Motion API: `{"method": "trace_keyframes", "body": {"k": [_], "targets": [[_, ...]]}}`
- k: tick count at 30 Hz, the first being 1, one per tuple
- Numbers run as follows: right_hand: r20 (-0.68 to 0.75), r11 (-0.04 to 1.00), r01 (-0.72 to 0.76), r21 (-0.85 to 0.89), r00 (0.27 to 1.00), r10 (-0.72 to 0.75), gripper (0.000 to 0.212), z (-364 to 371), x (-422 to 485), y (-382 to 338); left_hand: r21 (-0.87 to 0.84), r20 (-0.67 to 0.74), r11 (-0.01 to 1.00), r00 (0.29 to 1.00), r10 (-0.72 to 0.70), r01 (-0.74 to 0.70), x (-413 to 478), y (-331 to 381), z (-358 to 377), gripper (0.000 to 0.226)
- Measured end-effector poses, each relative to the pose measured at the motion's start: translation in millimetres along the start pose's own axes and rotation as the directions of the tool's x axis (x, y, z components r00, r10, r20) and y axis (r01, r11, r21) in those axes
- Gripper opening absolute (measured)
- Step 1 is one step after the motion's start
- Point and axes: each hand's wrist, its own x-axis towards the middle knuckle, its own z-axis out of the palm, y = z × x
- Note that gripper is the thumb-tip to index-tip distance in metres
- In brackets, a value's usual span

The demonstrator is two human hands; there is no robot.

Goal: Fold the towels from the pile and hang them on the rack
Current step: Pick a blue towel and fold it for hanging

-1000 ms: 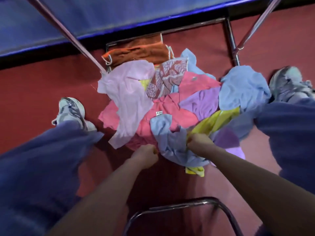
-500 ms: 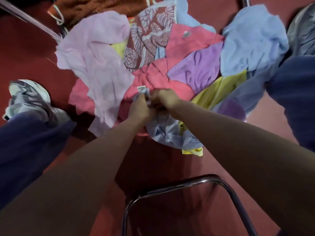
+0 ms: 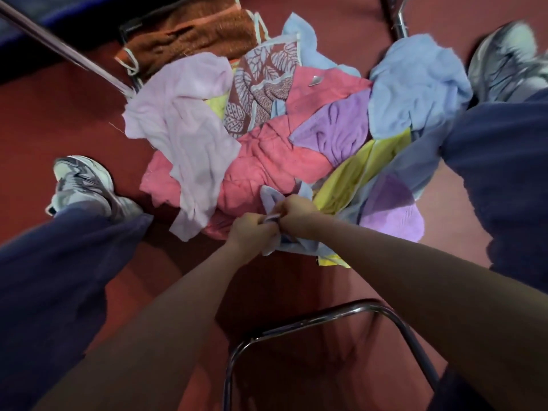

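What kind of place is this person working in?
Probably an indoor laundry room, hard to be sure: a red floor, a pile of coloured towels on it, a chrome tube rack. The left hand and right hand grip a blue towel.

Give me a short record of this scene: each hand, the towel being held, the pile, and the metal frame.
left hand: grips the light blue towel
right hand: grips the same towel, touching the left hand
light blue towel: bunched at the pile's near edge
pile: pink, lilac, purple, yellow and blue towels on the red floor
metal frame: curved bar between pile and person
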Motion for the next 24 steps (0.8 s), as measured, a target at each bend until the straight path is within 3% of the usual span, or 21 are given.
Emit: {"method": "trace_keyframes", "body": {"k": [4,7,9,11,13,17,19,24], "targets": [[-0.134,0.992,0.029,-0.121,0.990,-0.046,0.021,6,-38,-5,0.149,0.060,0.987,0.997,0.053,-0.061,-32,8,-2,0.036],[-0.200,0.987,0.051,-0.150,0.976,-0.081,0.023,-2,-67,-16,0.317,0.008,0.946,0.997,0.076,-0.074,-55,16,-8,0.048],[-0.226,0.987,0.074,-0.145,0.968,-0.106,0.030,-9,-89,-27,0.368,-0.041,0.922,0.988,0.149,-0.124,-76,23,-15,0.042],[-0.250,0.994,0.087,-0.071,0.963,-0.102,0.035,-18,-106,-39,0.343,-0.110,0.925,0.971,0.214,-0.165,-92,29,-24,0.035],[-0.261,0.983,0.136,0.124,0.960,-0.100,0.028,-27,-131,-55,0.265,-0.205,0.935,0.933,0.295,-0.237,-117,37,-37,0.031],[-0.287,0.893,0.273,0.359,0.942,-0.173,0.029,-48,-181,-80,0.148,-0.290,0.892,0.843,0.453,-0.428,-165,58,-69,0.030],[-0.291,0.874,0.331,0.355,0.928,-0.234,0.028,-56,-205,-90,0.133,-0.317,0.858,0.799,0.511,-0.496,-189,67,-83,0.031],[-0.307,0.918,0.389,0.083,0.886,-0.347,0.025,-61,-246,-108,0.127,-0.443,0.788,0.677,0.588,-0.602,-239,90,-111,0.056]]}}
